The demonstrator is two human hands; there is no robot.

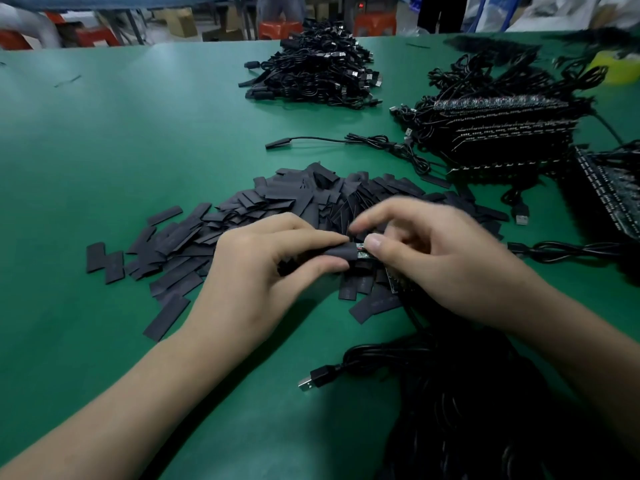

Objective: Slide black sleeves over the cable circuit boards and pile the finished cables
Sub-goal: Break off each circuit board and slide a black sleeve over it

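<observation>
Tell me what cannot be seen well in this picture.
Head view:
Circuit board: mostly hidden inside the sleeve; only its end shows.
Right hand: upper fingers blurred by motion.
Cable bundle near the body: dark, cut off by the bottom edge.
Far cable pile: too small to count.

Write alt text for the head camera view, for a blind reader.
Two bare hands work a black sleeve onto a small circuit board: the left hand grips the sleeve, the right hand pinches the board. Behind them on the green table lie a heap of loose sleeves and a pile of cables.
</observation>
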